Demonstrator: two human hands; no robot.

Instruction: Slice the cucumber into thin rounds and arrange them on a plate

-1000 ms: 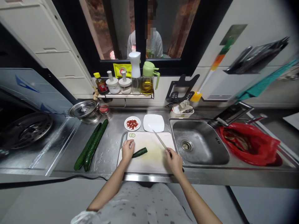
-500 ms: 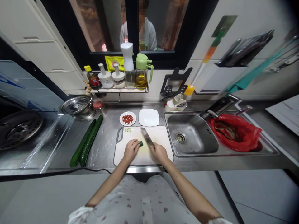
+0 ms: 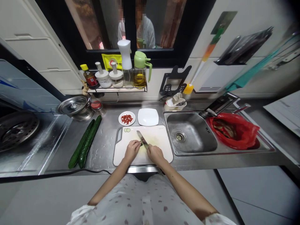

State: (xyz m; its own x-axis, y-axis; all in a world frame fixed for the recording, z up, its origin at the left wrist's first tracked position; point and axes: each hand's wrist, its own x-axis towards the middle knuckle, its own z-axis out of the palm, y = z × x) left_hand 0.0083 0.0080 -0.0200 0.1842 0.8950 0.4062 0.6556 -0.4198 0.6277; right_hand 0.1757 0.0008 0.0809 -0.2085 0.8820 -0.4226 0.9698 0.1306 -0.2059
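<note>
Near the front edge of the bench point(image 3: 105, 147), a cutting board point(image 3: 161, 151) lies flat, and both hands work above its middle. The left hand point(image 3: 132, 150) has its grip closed on a piece of cucumber point(image 3: 141, 144); only a small dark green end shows past the fingertips. The right hand point(image 3: 155, 153) has its grip wrapped fully around the handle of a knife point(image 3: 142, 138), whose blade slants towards the board's far edge, right beside that green end. Whether the blade touches it, I cannot tell.

Two cucumber slices point(image 3: 127, 130) lie by the board's far left corner. Just beyond the far edge stand a small plate point(image 3: 120, 120) of red bits point(image 3: 127, 119) and a square white plate point(image 3: 148, 116). Two whole cucumbers point(image 3: 90, 142) lie side by side, well left of the board. Beside its right edge is the sink point(image 3: 199, 140).
</note>
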